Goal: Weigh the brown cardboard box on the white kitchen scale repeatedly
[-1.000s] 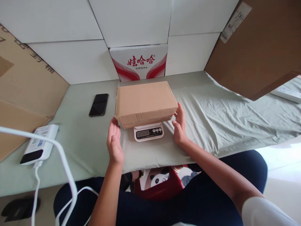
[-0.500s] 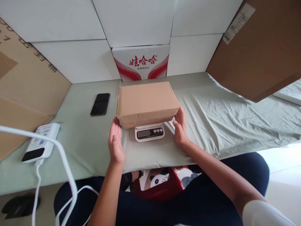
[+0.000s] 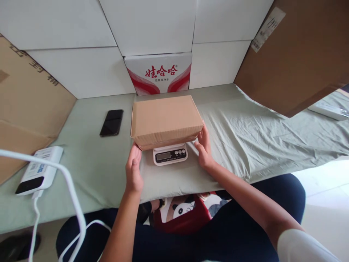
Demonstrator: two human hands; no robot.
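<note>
A closed brown cardboard box (image 3: pixel 165 118) rests on a small white digital scale (image 3: pixel 170 155) on a table covered in a pale green cloth (image 3: pixel 240 131). My left hand (image 3: pixel 133 169) touches the box's near left corner with its fingertips. My right hand (image 3: pixel 203 149) touches the box's near right corner. Both hands have fingers spread against the box's lower edge. The scale's display and buttons show below the box's front edge.
A black phone (image 3: pixel 111 122) lies left of the box. A white power bank (image 3: pixel 38 171) with a white cable (image 3: pixel 65 189) sits at the near left. A red-and-white printed carton (image 3: pixel 159 72) stands behind. Big cardboard sheets lean at left (image 3: pixel 24 102) and right (image 3: pixel 294 54).
Both hands have moved inward from beside the box to touch its near corners. The view has shifted slightly.
</note>
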